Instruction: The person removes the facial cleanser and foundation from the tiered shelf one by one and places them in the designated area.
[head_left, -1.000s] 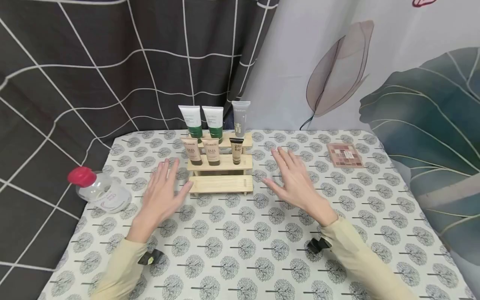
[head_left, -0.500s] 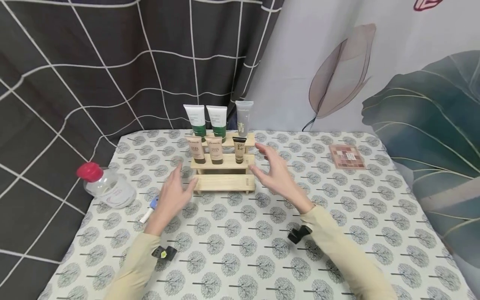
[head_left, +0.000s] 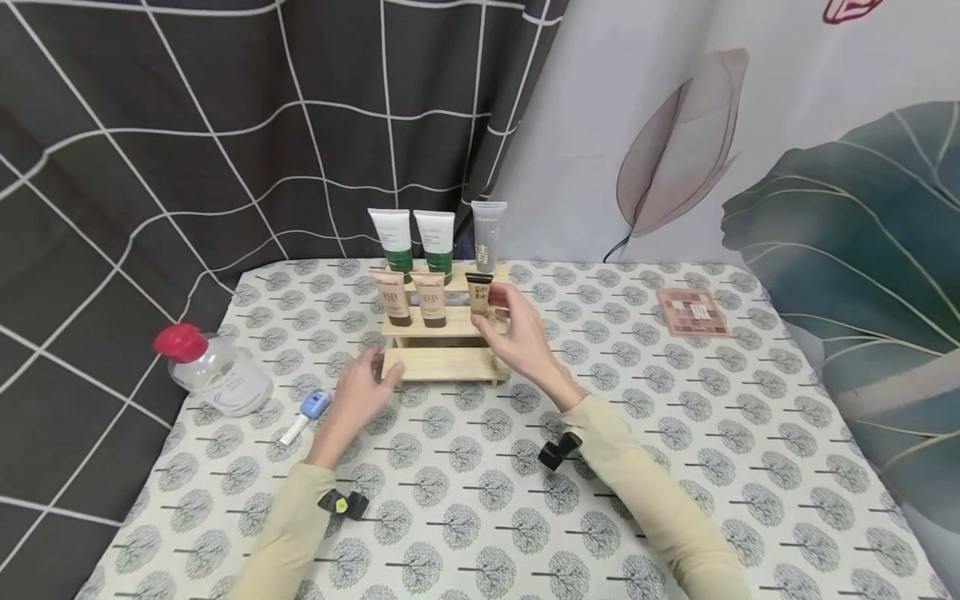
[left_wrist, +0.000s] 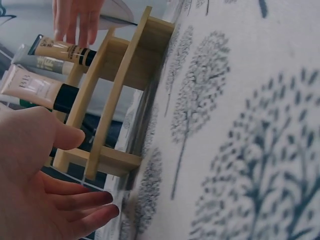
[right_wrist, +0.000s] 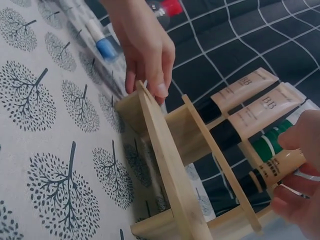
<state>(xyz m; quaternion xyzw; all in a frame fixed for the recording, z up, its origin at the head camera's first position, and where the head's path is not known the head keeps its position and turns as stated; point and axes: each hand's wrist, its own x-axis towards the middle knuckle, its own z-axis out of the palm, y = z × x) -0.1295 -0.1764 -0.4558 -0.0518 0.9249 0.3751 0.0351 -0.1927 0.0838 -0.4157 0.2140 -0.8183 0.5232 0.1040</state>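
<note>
- Nearest, a cloth printed with trees [head_left: 480,575] is crossed by two pale sleeves [head_left: 648,496], one at the left and one at the right.
- On the left, a small blue-and-white object [head_left: 306,415] is seen lying on the cloth, just beside the left forearm.
- The left hand [head_left: 358,396] is held at the left end of the wooden stand [head_left: 446,364], by its lowest step; that end is framed loosely between thumb and fingers, which are kept well apart.
- Farther left, a clear bottle with a red top [head_left: 225,379] is set apart from the hands.
- By the right hand [head_left: 521,337], the right end of the middle step is reached. The small gold tube with a black end [head_left: 480,295] is placed between thumb and fingers in a narrow grip; whether it is firmly pinched cannot be told.
- To the left of that tube, two pink BB tubes [head_left: 431,298] are stood side by side on the same step.
- Well to the right, a palette [head_left: 693,312] is laid flat on the cloth.
- Behind, on the top step, two white-and-green tubes [head_left: 435,237] and, to their right, a grey tube [head_left: 487,233] are stood.
- Farthest, the scene is backed by a dark checked curtain [head_left: 225,150].
</note>
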